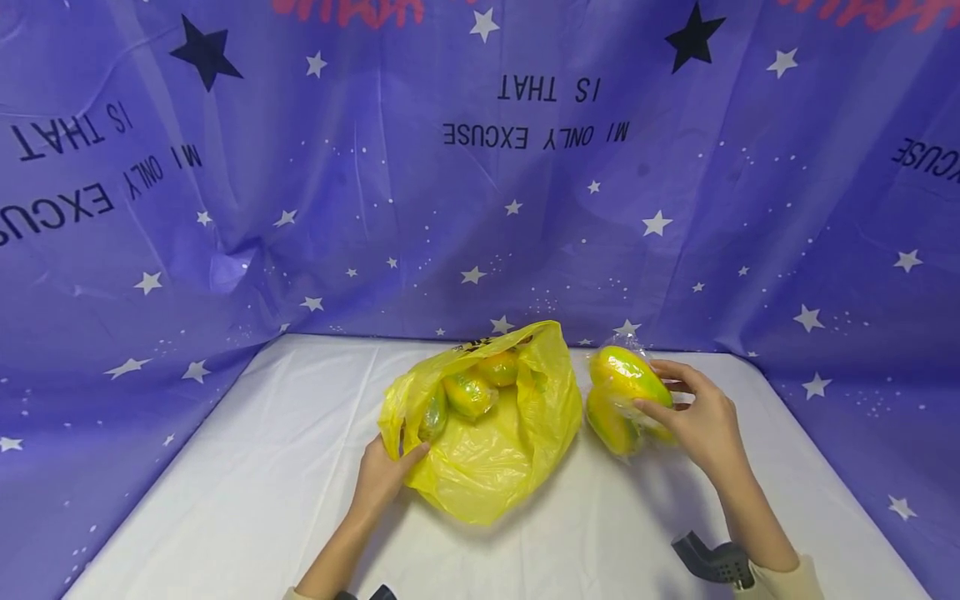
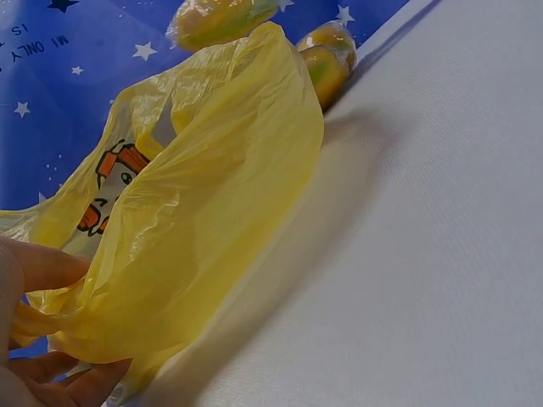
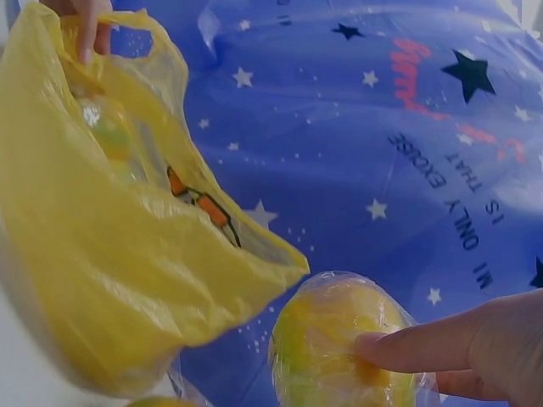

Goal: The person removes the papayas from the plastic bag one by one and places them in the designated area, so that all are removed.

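Observation:
A yellow plastic bag (image 1: 487, 467) stands with its mouth spread wide, and several yellow-green mangoes (image 1: 471, 394) in clear wrap lie inside it. My left hand (image 1: 381, 477) pinches the bag's left rim, thumb inside; the left wrist view shows the fingers (image 2: 53, 267) at the gathered plastic. To the right of the bag, my right hand (image 1: 701, 417) grips a wrapped mango (image 1: 626, 372) between thumb and fingers. Below that one is another wrapped mango (image 1: 611, 423) on the table, partly covered by it. In the right wrist view the thumb presses the held mango (image 3: 339, 339).
The white-covered table (image 1: 247, 492) runs back to a purple star-printed cloth (image 1: 480, 233) hanging behind and at both sides. A dark wrist camera mount (image 1: 712, 560) sits on the right forearm. Cartoon print (image 2: 114, 188) marks the bag's side.

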`<state>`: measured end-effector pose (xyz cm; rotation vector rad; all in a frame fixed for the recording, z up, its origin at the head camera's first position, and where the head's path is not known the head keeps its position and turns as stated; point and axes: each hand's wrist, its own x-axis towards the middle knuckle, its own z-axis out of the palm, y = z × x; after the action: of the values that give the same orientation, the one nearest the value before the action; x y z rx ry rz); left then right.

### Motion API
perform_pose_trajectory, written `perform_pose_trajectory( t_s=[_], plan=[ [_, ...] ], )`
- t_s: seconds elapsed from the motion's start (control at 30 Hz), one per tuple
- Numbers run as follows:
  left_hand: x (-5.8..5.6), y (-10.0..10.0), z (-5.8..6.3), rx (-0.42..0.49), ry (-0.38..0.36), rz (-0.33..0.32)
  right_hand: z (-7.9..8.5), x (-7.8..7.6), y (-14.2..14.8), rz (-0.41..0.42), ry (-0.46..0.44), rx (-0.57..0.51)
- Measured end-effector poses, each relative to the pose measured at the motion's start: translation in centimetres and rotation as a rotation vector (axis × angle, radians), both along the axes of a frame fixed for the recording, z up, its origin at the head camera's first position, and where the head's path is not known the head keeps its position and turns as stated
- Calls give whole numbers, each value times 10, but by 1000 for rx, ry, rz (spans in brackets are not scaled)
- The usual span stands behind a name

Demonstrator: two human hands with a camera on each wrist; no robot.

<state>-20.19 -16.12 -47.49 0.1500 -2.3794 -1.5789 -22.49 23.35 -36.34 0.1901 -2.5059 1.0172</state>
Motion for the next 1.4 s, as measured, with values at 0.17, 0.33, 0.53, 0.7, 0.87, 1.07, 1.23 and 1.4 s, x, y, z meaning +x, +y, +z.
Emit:
perform_pose_trajectory(
  t_s=[0.17,0.33,0.53,0.7,0.87,1.07,1.23,1.4],
  plan=[
    [-1,-1,2,-18,-5,-5,-1,-3,11,-38,-29,-14],
    [0,-3,3,-23,-9,-5,-3,-8,19,-74,-51,-18],
    [1,-4,3,-27,-5,-13,-6,-12,27,-117,-89,-34],
    [0,-5,4,-19,23,-30,-8,-14,30,-137,-88,-32],
    [-1,-5,3,-10,34,-33,-11,-16,34,-158,-66,-10],
    [-1,-4,2,6,21,-31,-12,-17,44,-207,-45,32],
    [-2,-5,2,14,5,-26,-13,-19,52,-233,-53,39],
    [-2,-4,1,12,9,-26,-14,-21,58,-247,-57,50]
  ],
)
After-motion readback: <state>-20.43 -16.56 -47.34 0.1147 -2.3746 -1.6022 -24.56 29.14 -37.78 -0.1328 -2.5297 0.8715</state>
